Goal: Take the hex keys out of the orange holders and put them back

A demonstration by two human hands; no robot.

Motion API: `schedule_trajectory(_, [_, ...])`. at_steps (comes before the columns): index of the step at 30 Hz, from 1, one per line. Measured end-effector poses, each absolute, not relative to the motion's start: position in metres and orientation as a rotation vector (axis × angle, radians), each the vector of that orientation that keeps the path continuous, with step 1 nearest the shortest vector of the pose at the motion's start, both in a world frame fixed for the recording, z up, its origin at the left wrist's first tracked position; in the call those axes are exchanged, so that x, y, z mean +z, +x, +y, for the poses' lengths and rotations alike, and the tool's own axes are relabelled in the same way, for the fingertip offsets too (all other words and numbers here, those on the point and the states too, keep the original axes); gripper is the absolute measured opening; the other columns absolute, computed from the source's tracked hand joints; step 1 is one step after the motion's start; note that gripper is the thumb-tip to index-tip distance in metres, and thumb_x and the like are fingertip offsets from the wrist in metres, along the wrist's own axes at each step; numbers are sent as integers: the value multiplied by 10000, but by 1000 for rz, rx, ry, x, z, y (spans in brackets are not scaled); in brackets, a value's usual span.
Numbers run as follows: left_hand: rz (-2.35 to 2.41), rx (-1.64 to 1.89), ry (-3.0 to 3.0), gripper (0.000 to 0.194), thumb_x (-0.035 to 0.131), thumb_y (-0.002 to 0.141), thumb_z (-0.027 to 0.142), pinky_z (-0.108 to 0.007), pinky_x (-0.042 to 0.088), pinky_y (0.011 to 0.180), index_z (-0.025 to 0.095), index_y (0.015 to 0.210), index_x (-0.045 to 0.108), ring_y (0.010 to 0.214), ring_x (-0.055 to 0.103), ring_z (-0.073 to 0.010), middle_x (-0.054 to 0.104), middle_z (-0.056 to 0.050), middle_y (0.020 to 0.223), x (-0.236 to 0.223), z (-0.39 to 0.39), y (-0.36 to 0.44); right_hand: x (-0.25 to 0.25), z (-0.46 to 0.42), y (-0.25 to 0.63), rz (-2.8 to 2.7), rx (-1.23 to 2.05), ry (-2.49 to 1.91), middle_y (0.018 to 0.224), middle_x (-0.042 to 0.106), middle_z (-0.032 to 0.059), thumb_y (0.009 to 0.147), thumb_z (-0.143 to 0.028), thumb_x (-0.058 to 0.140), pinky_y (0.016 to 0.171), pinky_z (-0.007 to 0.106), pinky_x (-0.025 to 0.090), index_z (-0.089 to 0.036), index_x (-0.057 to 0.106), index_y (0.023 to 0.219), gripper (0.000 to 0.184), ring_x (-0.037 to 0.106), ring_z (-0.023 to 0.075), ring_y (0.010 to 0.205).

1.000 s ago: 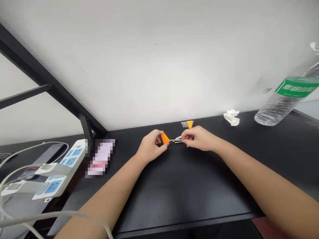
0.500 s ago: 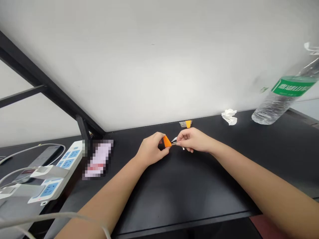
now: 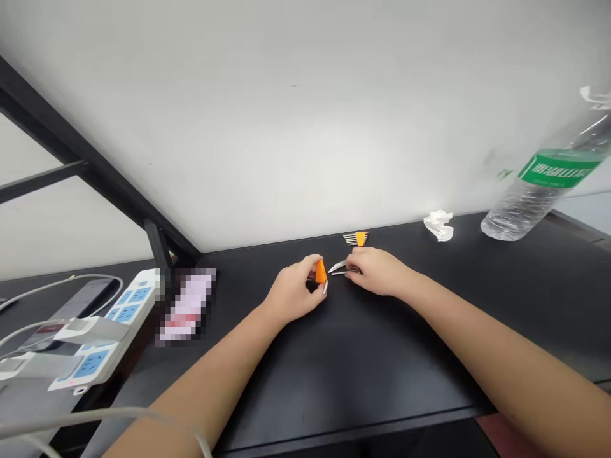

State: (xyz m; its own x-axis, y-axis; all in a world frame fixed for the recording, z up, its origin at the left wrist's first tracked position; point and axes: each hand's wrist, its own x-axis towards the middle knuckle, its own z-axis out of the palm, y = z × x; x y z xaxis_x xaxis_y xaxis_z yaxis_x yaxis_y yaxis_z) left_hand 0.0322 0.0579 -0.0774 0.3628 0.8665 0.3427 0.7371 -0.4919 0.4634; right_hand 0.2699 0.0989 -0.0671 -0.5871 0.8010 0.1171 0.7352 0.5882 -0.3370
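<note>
Between the thumb and fingers of my left hand point(image 3: 296, 291) is an orange hex key holder point(image 3: 320, 272), tilted up off the table. A short bent end of a hex key point(image 3: 325, 287) sticks out at its lower right edge. Just right of it, several loose silver hex keys point(image 3: 338, 265) lie on the black table. My right hand point(image 3: 377, 270) is down among them with curled fingers, pinching at a hex key; its fingers cover the keys' right ends. Behind that hand lies a second orange holder point(image 3: 361, 238) filled with several hex keys.
Crumpled white tissue point(image 3: 438, 225) and a clear plastic bottle point(image 3: 539, 181) with a green label stand along the wall at the right. At the left are a white power strip point(image 3: 138, 299) with plugs and cables, a blurred-out pinkish item point(image 3: 189, 302) and a black metal frame point(image 3: 114, 194).
My right hand pushed a hex key into the orange holder, let go of it and moved right to the loose keys. My left hand has turned the holder more upright.
</note>
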Motion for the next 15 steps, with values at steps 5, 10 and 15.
schedule_trajectory(5, [1442,857,2367,658,636,830,228,-297,585,842,253,1460,447,913,739,-172,760,9,1063,-83,62,28,-66,99,273,-2771,252,-1407,952,656,78,876,-153,555,555,278,344,-183,621,842,80,608,171,705])
schedule_trajectory(10, [1455,862,2396,591,631,845,220,-294,574,852,267,1421,510,914,736,-162,752,15,1036,-87,65,27,-60,93,268,-2707,460,-1379,823,667,51,766,-130,620,539,265,335,-193,557,761,89,588,163,671])
schedule_trajectory(15, [1572,822,2360,491,644,835,223,-286,572,786,262,1318,567,807,719,-155,741,21,926,-87,69,25,-57,94,269,-2382,833,-1126,699,642,-27,785,-142,590,601,232,423,-205,565,765,71,569,118,622])
